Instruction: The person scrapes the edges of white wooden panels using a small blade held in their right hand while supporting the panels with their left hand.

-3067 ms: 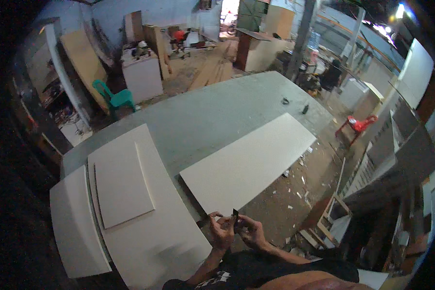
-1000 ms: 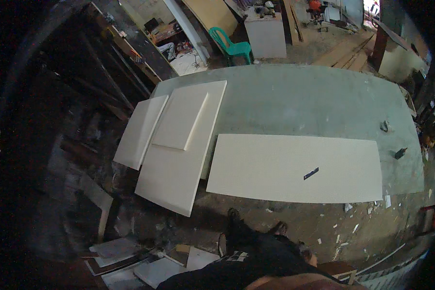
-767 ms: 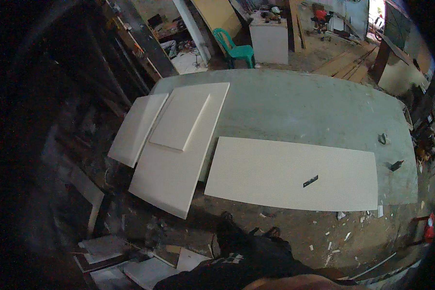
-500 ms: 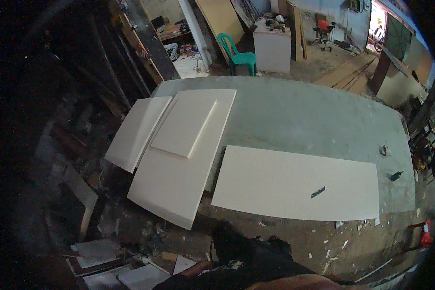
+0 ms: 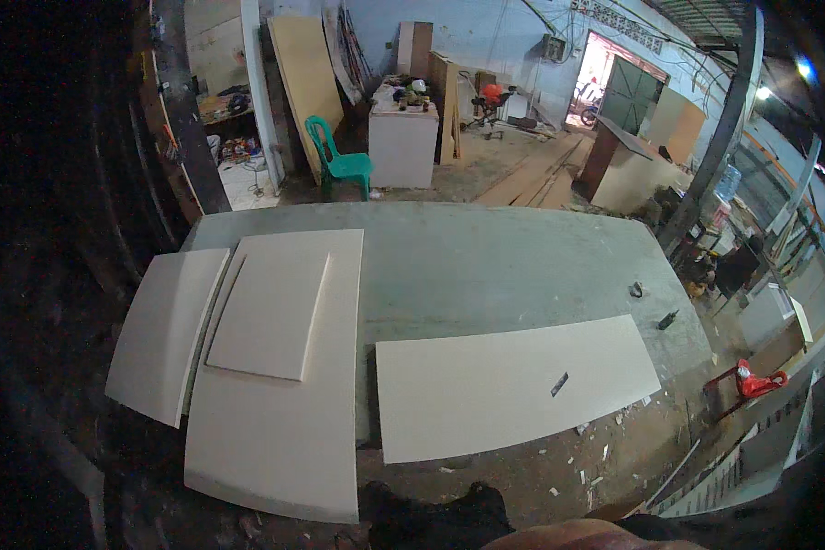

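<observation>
1 pale left panel (image 5: 165, 330) lies on the grey-green table (image 5: 449, 266); just beside it, 1 longer panel (image 5: 275, 449) lies flat, with 1 smaller panel (image 5: 270, 321) resting on top; further right, 1 wide panel (image 5: 486, 394) bears 1 dark strip (image 5: 559, 384), lying unheld toward its right end; 1 dark bottle-like object (image 5: 667, 320) lies beyond; layout of the 4 panels appears complete; no fitting shows on their faces; remaining work cannot be determined; left hand and right hand: out of view, finger state cannot be told.
</observation>
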`<state>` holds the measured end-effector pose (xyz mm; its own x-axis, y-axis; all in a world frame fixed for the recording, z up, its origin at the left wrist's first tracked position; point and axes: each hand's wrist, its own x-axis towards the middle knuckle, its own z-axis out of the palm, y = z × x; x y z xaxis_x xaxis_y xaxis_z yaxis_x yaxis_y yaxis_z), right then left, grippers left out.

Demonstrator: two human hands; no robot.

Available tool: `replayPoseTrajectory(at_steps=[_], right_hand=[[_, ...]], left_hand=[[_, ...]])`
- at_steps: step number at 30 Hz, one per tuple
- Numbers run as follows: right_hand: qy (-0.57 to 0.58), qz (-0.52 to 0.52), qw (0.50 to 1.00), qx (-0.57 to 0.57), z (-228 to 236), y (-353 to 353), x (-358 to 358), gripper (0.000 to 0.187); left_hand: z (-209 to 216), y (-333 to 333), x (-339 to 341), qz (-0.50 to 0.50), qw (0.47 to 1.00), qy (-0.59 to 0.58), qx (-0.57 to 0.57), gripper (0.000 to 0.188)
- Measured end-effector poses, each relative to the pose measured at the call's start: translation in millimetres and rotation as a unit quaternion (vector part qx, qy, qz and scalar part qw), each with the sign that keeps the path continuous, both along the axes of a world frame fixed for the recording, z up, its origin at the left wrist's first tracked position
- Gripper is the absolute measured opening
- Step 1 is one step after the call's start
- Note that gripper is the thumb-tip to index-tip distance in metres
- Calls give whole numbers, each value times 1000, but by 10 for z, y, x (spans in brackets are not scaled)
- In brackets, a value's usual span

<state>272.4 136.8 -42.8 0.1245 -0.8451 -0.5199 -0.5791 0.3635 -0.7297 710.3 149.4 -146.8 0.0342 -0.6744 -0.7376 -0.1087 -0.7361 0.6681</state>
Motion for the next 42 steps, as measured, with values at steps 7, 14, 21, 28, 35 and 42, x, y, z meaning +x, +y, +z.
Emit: replayPoseTrajectory(at_steps=[7,14,21,28,35,42], right_hand=[[13,97,995,16,-69,-14,746,55],[15,211,977,15,-429,301,1291,55],[-22,293,951,94,-578,624,1744,55],[-64,337,928,147,-841,1243,1753,55],[-72,263,955,-116,-1085,1824,1310,52],[-392,160,906,7,-962,1820,959,28]], left_hand=[[87,-158,115,-4,994,102,-28,33],[158,207,495,-13,983,186,-1,33],[414,794,908,0,951,263,166,33],[283,1424,617,-171,952,235,94,39],[834,1332,-55,-262,942,166,128,46],[534,1358,-113,-353,928,118,12,50]])
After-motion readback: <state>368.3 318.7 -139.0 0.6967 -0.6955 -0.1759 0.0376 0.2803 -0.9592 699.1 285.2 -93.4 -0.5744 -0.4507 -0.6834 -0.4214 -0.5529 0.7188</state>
